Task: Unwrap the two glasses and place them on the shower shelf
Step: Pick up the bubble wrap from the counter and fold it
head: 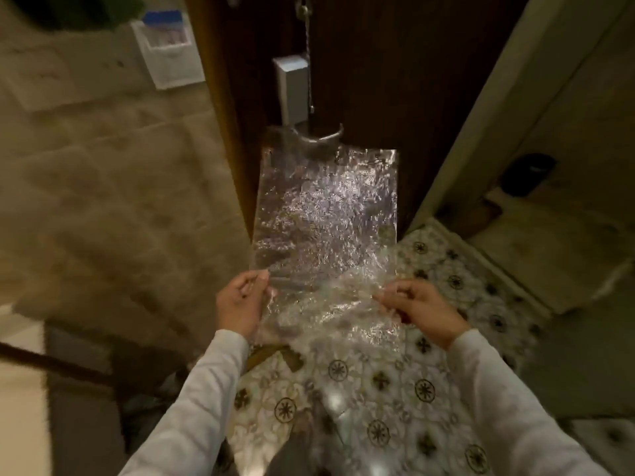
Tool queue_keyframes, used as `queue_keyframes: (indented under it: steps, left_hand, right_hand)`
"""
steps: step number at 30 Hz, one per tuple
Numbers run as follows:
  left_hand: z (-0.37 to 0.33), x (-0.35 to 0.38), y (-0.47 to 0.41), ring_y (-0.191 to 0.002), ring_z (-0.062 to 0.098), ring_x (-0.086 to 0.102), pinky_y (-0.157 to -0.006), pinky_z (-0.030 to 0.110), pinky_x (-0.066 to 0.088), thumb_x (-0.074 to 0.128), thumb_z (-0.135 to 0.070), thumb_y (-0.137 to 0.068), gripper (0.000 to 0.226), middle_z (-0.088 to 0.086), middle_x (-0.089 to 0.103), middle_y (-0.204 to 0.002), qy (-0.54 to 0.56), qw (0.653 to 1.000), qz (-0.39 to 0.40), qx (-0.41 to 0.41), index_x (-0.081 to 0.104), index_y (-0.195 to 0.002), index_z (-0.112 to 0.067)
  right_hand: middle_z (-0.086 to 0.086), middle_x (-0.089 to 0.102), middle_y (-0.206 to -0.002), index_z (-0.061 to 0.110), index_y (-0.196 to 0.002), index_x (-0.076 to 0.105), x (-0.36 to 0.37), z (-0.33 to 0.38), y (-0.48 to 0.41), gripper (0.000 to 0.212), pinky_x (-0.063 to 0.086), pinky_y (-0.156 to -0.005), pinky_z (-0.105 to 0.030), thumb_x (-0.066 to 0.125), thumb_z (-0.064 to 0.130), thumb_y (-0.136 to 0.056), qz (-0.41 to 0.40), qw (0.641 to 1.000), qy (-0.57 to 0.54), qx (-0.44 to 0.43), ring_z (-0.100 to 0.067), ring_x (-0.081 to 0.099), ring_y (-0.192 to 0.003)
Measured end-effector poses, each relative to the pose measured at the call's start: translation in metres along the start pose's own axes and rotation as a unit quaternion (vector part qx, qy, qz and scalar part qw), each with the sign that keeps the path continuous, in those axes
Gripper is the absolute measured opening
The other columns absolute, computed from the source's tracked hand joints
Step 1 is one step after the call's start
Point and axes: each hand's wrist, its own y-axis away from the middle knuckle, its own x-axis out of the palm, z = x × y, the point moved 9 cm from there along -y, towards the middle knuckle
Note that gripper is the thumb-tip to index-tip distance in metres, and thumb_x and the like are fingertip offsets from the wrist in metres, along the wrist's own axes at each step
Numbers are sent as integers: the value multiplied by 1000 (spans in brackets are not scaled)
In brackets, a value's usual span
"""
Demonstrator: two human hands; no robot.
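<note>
While aloft between left hand (240, 305) and right hand (421, 305), crinkly clear wrap (326, 218) (rectangular).

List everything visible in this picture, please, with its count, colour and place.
door: one, dark brown, top centre
bubble wrap: one sheet, clear, centre, before the door
lock plate: one, silver, on the door
lever handle: one, silver, under the lock plate
chain: one, metal grey, hanging beside the lock plate
wall pocket: one, white with blue top, upper left wall
floor tiles: many, white with dark pattern, lower right
left hand: one, pinches the wrap's left edge
right hand: one, pinches the wrap's right edge
</note>
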Motion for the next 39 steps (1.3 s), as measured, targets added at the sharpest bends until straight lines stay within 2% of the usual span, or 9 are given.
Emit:
queue_keyframes:
  steps: [2, 5, 9, 12, 20, 27, 31, 33, 39]
  left_hand:
    - [-6, 24, -26, -58, 5, 65, -59, 19, 54, 68, -21, -93, 9, -8, 73, -66, -33, 998, 52, 1, 71, -85, -22]
    - [-5, 78, -52, -56, 13, 67, -45, 20, 51, 65, -22, -94, 8, 3, 78, -82, 7, 981, 184, -64, 69, -98, -17]
    - [-5, 160, -80, -84, 26, 76, -55, 23, 57, 67, -46, -81, 47, 5, 78, -103, 3, 943, 306, -130, 63, -120, -21]
    - [-7, 230, -86, -90, 28, 75, -58, 24, 58, 71, -45, -79, 46, 6, 77, -107, -9, 917, 373, -142, 63, -119, -23]
    - [-18, 414, -88, -76, 21, 75, -53, 24, 54, 62, -29, -96, 17, 5, 78, -99, -29, 922, 377, -83, 64, -110, -19]
    - [-54, 574, -75, -60, 20, 68, -46, 25, 51, 62, -16, -96, 9, 12, 77, -97, -80, 909, 408, -11, 66, -104, -13]
    - [-67, 647, -63, -90, 28, 71, -87, 52, 57, 62, -17, -96, 11, 8, 77, -95, -157, 879, 440, 96, 69, -104, -14]
    - [-69, 672, -55, -89, 23, 73, -91, 53, 56, 63, -15, -96, 11, 4, 77, -87, -166, 864, 461, 113, 71, -103, -14]
    - [-71, 739, -58, -73, 2, 67, -70, 28, 55, 68, -34, -92, 9, -9, 75, -80, -165, 853, 476, 139, 75, -92, -29]
  right_hand:
    - [-5, 70, -67, -2, -81, 71, -12, 10, -7, 20, 41, -41, -19, 72, 15, -91, -52, 999, 0, -13, -13, 48, -47]
    - [-1, 72, -67, 13, -75, 73, -44, 20, -6, 19, 37, -36, -18, 70, 12, -94, -124, 991, 32, -26, -9, 45, -43]
    - [-1, 73, -68, 9, -82, 73, -95, 15, 10, 13, 38, -38, -17, 73, 16, -92, -148, 986, 76, 2, -7, 50, -45]
    - [-1, 73, -66, 4, -85, 73, -129, 0, 23, 15, 40, -43, -19, 73, 17, -92, -177, 980, 87, 22, -10, 52, -49]
    - [-11, 55, -64, 1, -90, 76, -228, -48, 49, 22, 57, -56, -22, 81, 21, -81, -244, 968, -19, 57, -10, 62, -55]
    - [-11, 76, -73, 6, -92, 80, -340, -74, 45, 33, 55, -56, -23, 83, 35, -77, -255, 959, -89, 83, -13, 68, -58]
    - [-1, 81, -101, 21, -111, 77, -414, -55, 31, 43, 56, -77, -19, 83, 44, -75, -293, 951, -82, 54, -12, 76, -90]
    - [2, 80, -103, 19, -117, 74, -454, -37, 21, 50, 57, -79, -17, 81, 43, -74, -348, 931, -107, 22, -10, 76, -95]
    - [7, 77, -75, 13, -103, 76, -558, -22, -9, 12, 52, -58, -13, 73, 18, -92, -485, 857, -170, -42, -1, 64, -60]
